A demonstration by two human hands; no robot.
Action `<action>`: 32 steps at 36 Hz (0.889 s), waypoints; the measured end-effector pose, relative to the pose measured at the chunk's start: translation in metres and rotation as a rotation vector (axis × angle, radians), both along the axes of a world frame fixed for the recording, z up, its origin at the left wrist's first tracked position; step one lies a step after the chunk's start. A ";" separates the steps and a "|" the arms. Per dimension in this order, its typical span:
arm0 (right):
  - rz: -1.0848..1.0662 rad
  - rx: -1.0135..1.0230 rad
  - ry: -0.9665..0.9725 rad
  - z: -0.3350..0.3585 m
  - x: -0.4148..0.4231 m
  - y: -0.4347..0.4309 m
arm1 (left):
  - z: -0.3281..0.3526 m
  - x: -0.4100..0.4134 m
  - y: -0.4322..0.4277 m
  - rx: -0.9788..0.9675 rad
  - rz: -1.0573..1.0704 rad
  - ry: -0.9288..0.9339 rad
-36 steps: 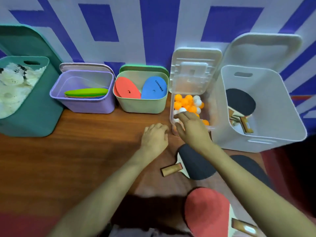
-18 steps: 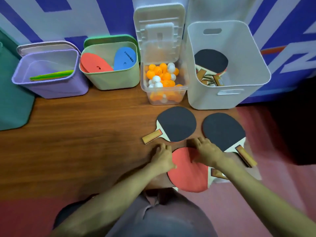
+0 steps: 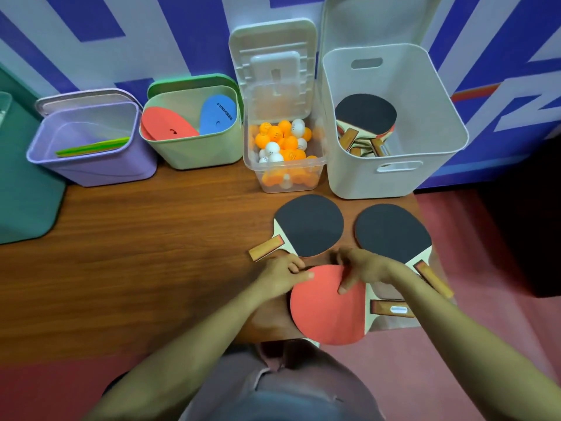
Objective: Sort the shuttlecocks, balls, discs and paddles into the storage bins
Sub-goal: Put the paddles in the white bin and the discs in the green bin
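Step in hand: paddle sorting; a person takes up the red-faced wooden paddle [image 3: 328, 308] with both hands.
Left hand [image 3: 279, 273]: its fingers [image 3: 299, 267] curl onto the paddle's far-left rim, pinching it.
Right hand [image 3: 362, 267]: its fingers hook over the far rim, thumb [image 3: 344, 287] pressed on the red face.
Paddle's place: at the near edge of the brown wood-grain surface [image 3: 136, 253], overhanging it, handle pointing right; whether it has left the surface cannot be told.
Waiting: two black-faced wooden paddles [image 3: 309, 224] [image 3: 391, 232] lie just beyond the hands.
Destination: probably the tall white plastic bin [image 3: 394, 183] at the back right, which already holds paddles.
Next move: likely a lift clear of the black paddles, then a carry over the bin's front wall.
Since half a second ago: both hands lay flatter at the rim; now the right thumb reaches down the face and the grip has tightened. A second ago the right hand was at the clear plastic box of orange and white balls [image 3: 285, 177].
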State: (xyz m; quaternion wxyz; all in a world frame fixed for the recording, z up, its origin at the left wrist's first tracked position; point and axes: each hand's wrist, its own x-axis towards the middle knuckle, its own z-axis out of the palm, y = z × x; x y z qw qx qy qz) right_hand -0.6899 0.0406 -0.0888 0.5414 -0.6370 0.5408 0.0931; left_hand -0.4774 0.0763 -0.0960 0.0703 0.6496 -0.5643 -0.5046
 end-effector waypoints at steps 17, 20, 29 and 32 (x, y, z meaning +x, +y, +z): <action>-0.281 -0.215 -0.452 0.066 0.015 -0.059 | -0.017 0.034 -0.055 0.077 -0.168 -0.444; -0.327 -0.271 -0.520 0.086 0.015 -0.067 | -0.003 0.035 -0.057 0.049 -0.124 -0.460; -0.701 -0.465 -0.790 0.136 0.012 -0.103 | 0.061 0.067 -0.033 -0.285 0.020 -0.549; -0.852 -0.446 -0.852 0.139 0.009 -0.123 | 0.071 0.082 -0.026 -0.412 0.075 -0.592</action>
